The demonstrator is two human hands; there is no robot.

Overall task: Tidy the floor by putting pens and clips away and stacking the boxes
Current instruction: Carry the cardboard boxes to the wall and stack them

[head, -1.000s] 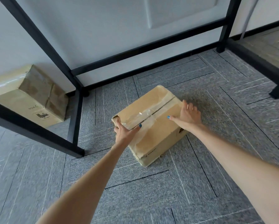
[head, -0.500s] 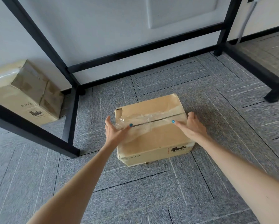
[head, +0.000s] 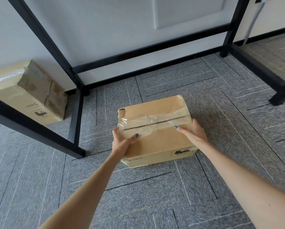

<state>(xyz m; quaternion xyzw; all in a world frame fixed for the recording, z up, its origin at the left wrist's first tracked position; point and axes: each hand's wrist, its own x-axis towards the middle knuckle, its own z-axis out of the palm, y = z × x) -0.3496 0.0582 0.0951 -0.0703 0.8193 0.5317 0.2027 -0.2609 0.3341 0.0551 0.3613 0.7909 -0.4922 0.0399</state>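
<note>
Left hand (head: 122, 142) and right hand (head: 193, 134) grasp taped cardboard box (head: 156, 129) by its sides at frame center (second box (head: 28, 95) sits far left) on carpet (head: 138, 195).

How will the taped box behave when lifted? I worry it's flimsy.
The box probably flexes: a top corner is torn and its edges are crushed. The wrinkled tape may feel slick. With the left hand and right hand flanking it, tipping seems unlikely.
</note>
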